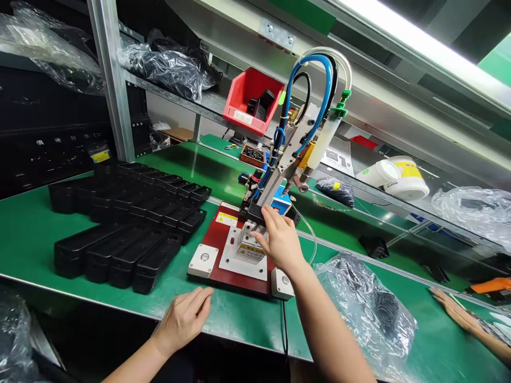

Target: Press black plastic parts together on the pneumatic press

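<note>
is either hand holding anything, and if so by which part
The right hand touches the black ribbed piece at its right end; whether it grips cannot be told. Nothing shows in the left hand.

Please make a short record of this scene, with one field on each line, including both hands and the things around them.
Right hand: touching a black ribbed part on the machine
Left hand: fingers bent, near the front table edge; no object visible in it
Machine: standing on a red base, with blue hoses
Left of machine: black cases in rows
Right of machine: clear plastic bag, dark contents
Shelf: red bin holding black parts
Far right: another person's hand on the table
</note>
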